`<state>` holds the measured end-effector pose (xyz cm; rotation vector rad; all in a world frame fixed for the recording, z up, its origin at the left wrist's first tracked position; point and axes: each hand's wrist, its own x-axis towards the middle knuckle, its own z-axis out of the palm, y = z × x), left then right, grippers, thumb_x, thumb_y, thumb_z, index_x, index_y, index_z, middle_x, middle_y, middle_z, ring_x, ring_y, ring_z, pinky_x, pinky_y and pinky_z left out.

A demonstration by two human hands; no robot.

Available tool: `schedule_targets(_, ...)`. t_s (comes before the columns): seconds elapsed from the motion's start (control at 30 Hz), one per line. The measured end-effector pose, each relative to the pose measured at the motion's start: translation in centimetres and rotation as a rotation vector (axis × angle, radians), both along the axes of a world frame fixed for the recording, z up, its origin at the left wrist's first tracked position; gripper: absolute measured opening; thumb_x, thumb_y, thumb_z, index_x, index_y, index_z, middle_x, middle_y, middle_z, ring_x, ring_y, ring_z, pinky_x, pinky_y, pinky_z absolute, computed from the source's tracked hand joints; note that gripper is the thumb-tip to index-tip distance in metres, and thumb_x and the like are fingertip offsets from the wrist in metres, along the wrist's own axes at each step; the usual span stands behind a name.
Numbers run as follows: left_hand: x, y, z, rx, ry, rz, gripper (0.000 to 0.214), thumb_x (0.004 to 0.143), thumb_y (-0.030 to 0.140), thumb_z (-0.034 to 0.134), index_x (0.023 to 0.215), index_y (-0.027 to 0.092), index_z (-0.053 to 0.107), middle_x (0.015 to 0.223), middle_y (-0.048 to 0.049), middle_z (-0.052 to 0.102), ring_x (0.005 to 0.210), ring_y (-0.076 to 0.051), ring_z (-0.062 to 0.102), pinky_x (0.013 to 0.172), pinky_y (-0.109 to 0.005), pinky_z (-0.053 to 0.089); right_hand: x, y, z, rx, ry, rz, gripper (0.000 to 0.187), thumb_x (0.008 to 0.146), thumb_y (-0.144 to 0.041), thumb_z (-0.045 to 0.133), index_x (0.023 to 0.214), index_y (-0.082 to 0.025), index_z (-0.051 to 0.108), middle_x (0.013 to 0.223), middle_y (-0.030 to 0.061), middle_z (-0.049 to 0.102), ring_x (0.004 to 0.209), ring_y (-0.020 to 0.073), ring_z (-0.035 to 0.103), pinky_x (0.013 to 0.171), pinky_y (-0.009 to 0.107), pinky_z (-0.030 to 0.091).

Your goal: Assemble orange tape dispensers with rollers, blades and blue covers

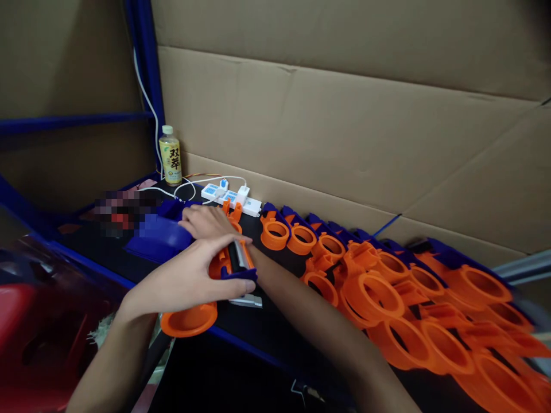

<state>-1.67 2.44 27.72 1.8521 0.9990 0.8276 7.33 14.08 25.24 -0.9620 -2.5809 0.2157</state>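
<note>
My left hand (185, 278) is closed around an orange plastic toy piece (189, 318) with a wide round mouth, a dark roller and a blue part on it. The piece lies at the near edge of the black table (258, 330). My right hand (206, 221) reaches across over my left hand, fingers bent down onto a blue plastic part (157, 235). Whether it grips that part is hidden.
Several orange ring pieces (374, 292) with blue parts lie in rows along the table to the right. A white power strip (232, 198) with plugs and a drink bottle (170, 156) stand at the back left. Cardboard walls (344, 132) close the back; a red thing (30, 338) sits low left.
</note>
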Motion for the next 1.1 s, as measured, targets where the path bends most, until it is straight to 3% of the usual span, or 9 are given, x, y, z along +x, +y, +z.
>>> schedule_targets(0.13, 0.0, -1.3, 0.1, 0.120, 0.214, -0.074, 0.082, 0.078, 0.054, 0.078, 0.152, 0.034, 0.048, 0.153, -0.0073, 0.055, 0.140, -0.037, 0.050, 0.114, -0.047, 0.039, 4.8, 0.1, 2.3, 0.108, -0.003, -0.042, 0.025, 0.104, -0.038, 0.052, 0.100, -0.018, 0.067, 0.097, 0.0068, 0.073, 0.090, 0.0194, 0.067, 0.078, 0.030, 0.046)
schedule_targets(0.23, 0.6, -1.4, 0.1, 0.168, 0.318, -0.157, 0.085, 0.081, 0.060, 0.073, 0.156, 0.031, 0.043, 0.157, -0.0073, 0.050, 0.144, -0.037, 0.046, 0.115, -0.045, 0.038, 9.6, -0.4, 3.4, 0.171, 0.085, -0.164, 0.023, 0.102, -0.038, 0.055, 0.096, -0.018, 0.066, 0.096, 0.0076, 0.074, 0.086, 0.0192, 0.067, 0.074, 0.029, 0.043)
schedule_targets(0.33, 1.4, -0.7, -0.3, 0.150, 0.386, -0.149, 0.084, 0.082, 0.065, 0.069, 0.154, 0.027, 0.046, 0.155, -0.0099, 0.053, 0.141, -0.038, 0.049, 0.111, -0.045, 0.042, 13.2, -1.6, 4.0, 0.154, 0.308, -0.259, 0.019, 0.100, -0.034, 0.058, 0.094, -0.019, 0.067, 0.093, 0.0053, 0.074, 0.084, 0.0182, 0.067, 0.074, 0.029, 0.044)
schedule_targets(0.4, 1.8, 0.0, -0.7, 0.125, 0.389, -0.128, 0.082, 0.082, 0.065, 0.068, 0.152, 0.026, 0.048, 0.149, -0.0119, 0.058, 0.135, -0.038, 0.055, 0.106, -0.045, 0.044, 14.6, -2.9, 3.9, 0.055, 0.506, -0.293, 0.021, 0.101, -0.036, 0.056, 0.095, -0.019, 0.067, 0.089, 0.0032, 0.072, 0.080, 0.0166, 0.065, 0.073, 0.028, 0.046)
schedule_targets(0.5, 2.3, 0.7, -1.4, 0.094, 0.327, -0.099, 0.077, 0.082, 0.062, 0.070, 0.146, 0.024, 0.053, 0.133, -0.0129, 0.069, 0.121, -0.037, 0.064, 0.101, -0.045, 0.046, 15.5, -6.0, 3.0, -0.240, 0.715, -0.173, 0.027, 0.102, -0.045, 0.050, 0.101, -0.021, 0.063, 0.090, 0.0025, 0.069, 0.075, 0.0161, 0.063, 0.067, 0.028, 0.050)
schedule_targets(0.6, 2.9, 0.9, -1.7, 0.101, 0.254, -0.109, 0.061, 0.080, 0.058, 0.073, 0.130, 0.024, 0.063, 0.117, -0.0107, 0.073, 0.107, -0.035, 0.068, 0.094, -0.042, 0.047, 15.6, -9.0, 1.6, -0.420, 0.752, 0.011, 0.030, 0.103, -0.049, 0.045, 0.097, -0.023, 0.060, 0.095, 0.0051, 0.070, 0.089, 0.0201, 0.067, 0.078, 0.035, 0.055)
schedule_targets(0.8, 3.4, 1.1, -1.5, 0.039, 0.183, -0.180, 0.042, 0.080, 0.054, 0.073, 0.104, 0.021, 0.066, 0.097, -0.0041, 0.071, 0.087, -0.025, 0.065, 0.078, -0.035, 0.048, 16.0, -9.8, -1.1, -0.473, 0.758, 0.046, 0.031, 0.102, -0.051, 0.047, 0.090, -0.024, 0.059, 0.089, 0.0049, 0.070, 0.092, 0.0214, 0.069, 0.085, 0.039, 0.057)
schedule_targets(0.97, 3.0, 1.2, -1.3, -0.055, 0.079, -0.109, 0.055, 0.076, 0.052, 0.078, 0.122, 0.024, 0.068, 0.114, -0.0066, 0.074, 0.101, -0.030, 0.068, 0.085, -0.037, 0.051, 15.9, -9.8, -2.6, -0.426, 0.928, 0.065, 0.027, 0.100, -0.047, 0.051, 0.090, -0.024, 0.061, 0.085, 0.0042, 0.069, 0.089, 0.0226, 0.069, 0.086, 0.041, 0.056)
schedule_targets(1.1, 3.9, 1.2, -1.5, -0.085, -0.033, -0.151, 0.044, 0.079, 0.045, 0.078, 0.117, 0.024, 0.071, 0.115, -0.0042, 0.075, 0.104, -0.028, 0.068, 0.088, -0.036, 0.051, 14.6, -10.3, -3.7, -0.268, 1.071, -0.136, 0.022, 0.098, -0.044, 0.054, 0.089, -0.024, 0.060, 0.082, 0.0036, 0.065, 0.078, 0.0206, 0.065, 0.077, 0.037, 0.056)
